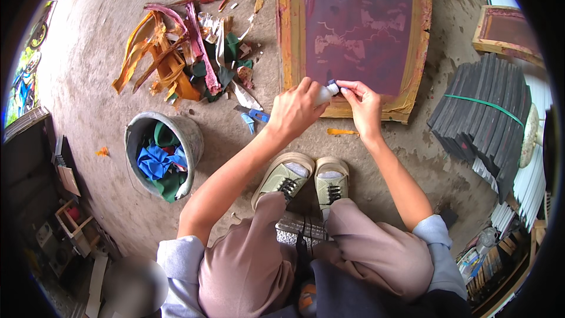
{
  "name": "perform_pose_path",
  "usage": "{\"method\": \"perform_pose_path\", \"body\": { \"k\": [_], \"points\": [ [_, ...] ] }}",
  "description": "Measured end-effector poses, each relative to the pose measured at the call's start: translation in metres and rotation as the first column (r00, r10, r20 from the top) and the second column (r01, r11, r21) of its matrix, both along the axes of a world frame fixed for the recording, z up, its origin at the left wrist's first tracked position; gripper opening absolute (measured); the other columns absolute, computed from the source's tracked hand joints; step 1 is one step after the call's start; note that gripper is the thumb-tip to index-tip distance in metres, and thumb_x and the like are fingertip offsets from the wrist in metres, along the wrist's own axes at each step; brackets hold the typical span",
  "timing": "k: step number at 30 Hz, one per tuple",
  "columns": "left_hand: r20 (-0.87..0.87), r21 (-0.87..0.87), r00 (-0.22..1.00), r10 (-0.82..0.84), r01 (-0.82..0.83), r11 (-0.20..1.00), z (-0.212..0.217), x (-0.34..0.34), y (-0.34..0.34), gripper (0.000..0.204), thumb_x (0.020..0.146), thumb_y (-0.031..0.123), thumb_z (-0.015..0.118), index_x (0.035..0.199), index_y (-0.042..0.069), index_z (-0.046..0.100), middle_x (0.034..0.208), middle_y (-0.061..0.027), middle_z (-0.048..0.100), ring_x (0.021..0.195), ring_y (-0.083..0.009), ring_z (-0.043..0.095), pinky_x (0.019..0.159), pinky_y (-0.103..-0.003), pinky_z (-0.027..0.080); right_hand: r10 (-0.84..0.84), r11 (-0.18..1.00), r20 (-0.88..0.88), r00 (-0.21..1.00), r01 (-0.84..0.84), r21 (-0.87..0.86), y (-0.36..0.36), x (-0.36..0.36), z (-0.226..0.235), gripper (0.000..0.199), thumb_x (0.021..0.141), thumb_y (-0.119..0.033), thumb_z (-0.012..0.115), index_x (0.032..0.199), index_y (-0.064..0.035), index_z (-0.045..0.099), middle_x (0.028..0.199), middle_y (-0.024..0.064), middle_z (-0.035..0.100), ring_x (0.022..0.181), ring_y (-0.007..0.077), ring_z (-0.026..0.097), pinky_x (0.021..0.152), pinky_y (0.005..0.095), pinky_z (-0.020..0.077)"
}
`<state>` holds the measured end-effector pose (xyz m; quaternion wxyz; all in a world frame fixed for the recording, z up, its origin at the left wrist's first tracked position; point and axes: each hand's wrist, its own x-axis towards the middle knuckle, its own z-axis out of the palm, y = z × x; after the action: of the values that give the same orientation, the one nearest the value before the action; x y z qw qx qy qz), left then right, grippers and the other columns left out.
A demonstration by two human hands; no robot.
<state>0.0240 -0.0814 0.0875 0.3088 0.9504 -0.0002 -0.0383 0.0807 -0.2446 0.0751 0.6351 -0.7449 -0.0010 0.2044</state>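
Small white bottle (323, 94) gripped in the left hand (292, 112), right hand (363, 101) pinching its dark cap (332, 86), both hands close together over the near edge of a wooden printing frame (286, 35), bucket of rags (189, 135) to the left, stack of dark slats (482, 118) to the right

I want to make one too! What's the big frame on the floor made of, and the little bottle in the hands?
The frame looks like wood, its yellowish bars smeared with paint, with a dark red mesh or cloth stretched inside. The little bottle looks like smooth white plastic; the left hand holds it while the right hand pinches its dark cap.
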Motion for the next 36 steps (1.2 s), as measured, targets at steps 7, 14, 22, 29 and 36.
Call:
{"method": "perform_pose_path", "body": {
  "k": [7, 14, 22, 29, 36],
  "points": [
    [0.139, -0.323, 0.844, 0.518, -0.456, 0.829, -0.038, -0.019, 0.04, 0.037, 0.084, 0.014, 0.072, 0.117, 0.006, 0.058, 0.108, -0.0116, 0.063, 0.099, -0.0303, 0.062, 0.085, -0.039, 0.048, -0.029, 1.0, -0.015, 0.999, 0.029, 0.001, -0.005, 0.014, -0.013, 0.013, 0.091, -0.002, 0.062, 0.103, 0.0, 0.068, 0.09, 0.0012, 0.067, 0.08, 0.0067, 0.06, 0.076, 0.0218, 0.0493],
    [0.09, -0.296, 0.863, 0.498, -0.454, 0.84, -0.082, -0.037, 0.074, 0.036, 0.084, 0.011, 0.071, 0.118, 0.007, 0.058, 0.11, -0.0108, 0.063, 0.103, -0.0294, 0.061, 0.089, -0.039, 0.047, 0.136, 0.886, 0.68, 0.72, 0.219, -0.409, -0.012, 0.033, -0.016, 0.017, 0.084, 0.002, 0.067, 0.099, -0.0067, 0.066, 0.086, 0.0041, 0.061, 0.075, 0.0142, 0.06, 0.068, 0.0256, 0.0511],
    [0.195, -0.235, 0.864, 0.464, -0.418, 0.878, -0.077, -0.032, 0.068, 0.054, 0.079, 0.008, 0.074, 0.126, 0.003, 0.047, 0.12, -0.0152, 0.052, 0.117, -0.0346, 0.048, 0.1, -0.043, 0.039, 0.649, 0.703, 0.626, 0.433, -0.026, -0.711, -0.036, 0.005, -0.065, 0.048, 0.086, -0.003, 0.062, 0.133, -0.0016, 0.051, 0.137, 0.0088, 0.049, 0.129, 0.0248, 0.044, 0.107, 0.0379, 0.0416],
    [0.249, -0.179, 0.839, 0.483, -0.451, 0.875, -0.069, -0.03, 0.063, 0.065, 0.078, 0.008, 0.075, 0.133, 0.003, 0.04, 0.13, -0.0179, 0.043, 0.122, -0.0348, 0.043, 0.104, -0.044, 0.037, 0.738, 0.628, 0.505, 0.447, -0.183, -0.756, -0.051, -0.019, -0.082, 0.061, 0.091, -0.012, 0.058, 0.146, -0.0011, 0.034, 0.155, 0.0085, 0.03, 0.145, 0.023, 0.025, 0.119, 0.0413, 0.0217],
    [0.324, -0.104, 0.84, 0.435, -0.425, 0.899, -0.06, -0.028, 0.048, 0.069, 0.077, 0.008, 0.074, 0.136, 0.008, 0.039, 0.138, -0.0152, 0.038, 0.134, -0.0335, 0.033, 0.113, -0.052, 0.023, 0.702, 0.706, 0.589, 0.4, -0.283, -0.649, -0.023, 0.001, -0.09, 0.066, 0.094, -0.016, 0.056, 0.15, -0.0053, 0.024, 0.158, 0.0064, 0.021, 0.147, 0.0186, 0.017, 0.121, 0.0398, 0.0124]
  ]
}}
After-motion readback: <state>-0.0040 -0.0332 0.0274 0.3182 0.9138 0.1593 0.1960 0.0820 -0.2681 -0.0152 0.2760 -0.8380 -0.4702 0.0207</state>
